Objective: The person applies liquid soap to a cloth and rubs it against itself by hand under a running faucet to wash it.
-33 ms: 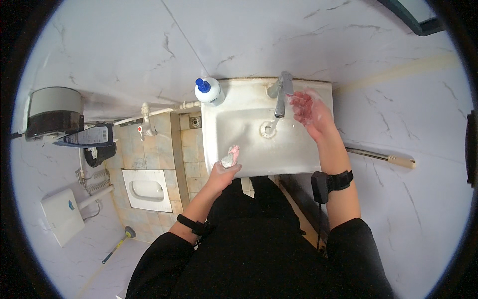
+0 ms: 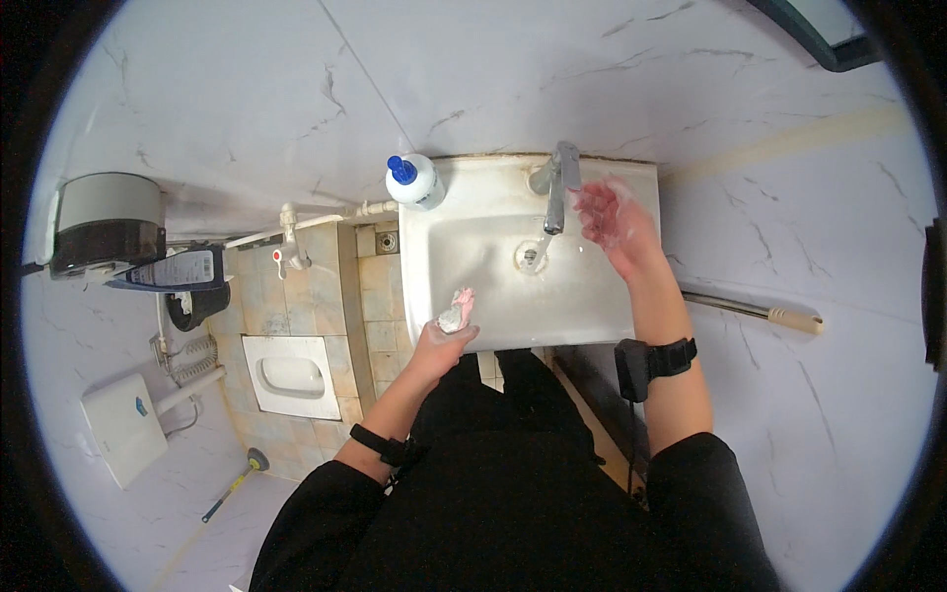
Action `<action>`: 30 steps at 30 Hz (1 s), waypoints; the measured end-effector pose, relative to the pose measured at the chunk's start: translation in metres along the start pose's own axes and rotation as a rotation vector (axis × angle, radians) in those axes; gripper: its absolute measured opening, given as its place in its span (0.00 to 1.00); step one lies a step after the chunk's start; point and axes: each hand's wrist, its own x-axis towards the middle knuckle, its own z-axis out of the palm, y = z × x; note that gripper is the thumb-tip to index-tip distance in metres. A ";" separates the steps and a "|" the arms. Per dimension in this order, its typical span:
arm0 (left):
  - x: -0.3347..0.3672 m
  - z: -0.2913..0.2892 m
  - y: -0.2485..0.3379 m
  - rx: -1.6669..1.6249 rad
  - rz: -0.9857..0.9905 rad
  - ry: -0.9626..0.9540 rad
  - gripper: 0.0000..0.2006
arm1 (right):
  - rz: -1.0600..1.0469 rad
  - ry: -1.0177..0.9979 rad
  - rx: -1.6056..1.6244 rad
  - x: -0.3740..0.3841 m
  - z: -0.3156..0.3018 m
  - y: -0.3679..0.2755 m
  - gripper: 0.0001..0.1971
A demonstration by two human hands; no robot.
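Two hands over the sink [image 2: 612, 178] now: my left hand [image 2: 441, 340] sits at the basin's front edge, fingers closed round a small pinkish-white lump that looks like a soap bar [image 2: 457, 308], its tip poking out over the bowl. My right hand [image 2: 612, 217] is up by the back right corner, spread wide and empty, foam on the palm, just beside the grey tap [image 2: 555, 192] without quite touching it as far as I can tell. A white bottle with a blue cap [image 2: 412, 180] stands on the back left corner of the sink. Risk, as I judge it: that wet lump is slick, and a loose pinch could shoot it into the bowl or over the front edge onto the tiled floor [image 2: 380, 296] on the left. Lathered fingers could slide off the tap too.
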 end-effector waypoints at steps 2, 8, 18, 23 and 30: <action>-0.003 0.002 0.003 0.066 -0.047 0.068 0.10 | -0.022 0.013 -0.049 0.013 -0.012 0.019 0.15; -0.002 0.005 -0.005 0.043 0.093 0.023 0.11 | 0.071 0.117 -0.181 0.057 -0.041 0.120 0.08; -0.006 -0.009 -0.016 0.037 0.020 0.081 0.10 | 0.082 -0.182 -0.806 0.117 -0.012 0.162 0.17; -0.002 -0.008 -0.017 0.058 0.081 0.096 0.12 | 0.019 -0.285 -0.799 0.137 -0.023 0.180 0.18; -0.003 -0.007 -0.006 0.136 0.164 0.102 0.13 | 0.058 -0.375 -0.797 0.137 -0.009 0.171 0.18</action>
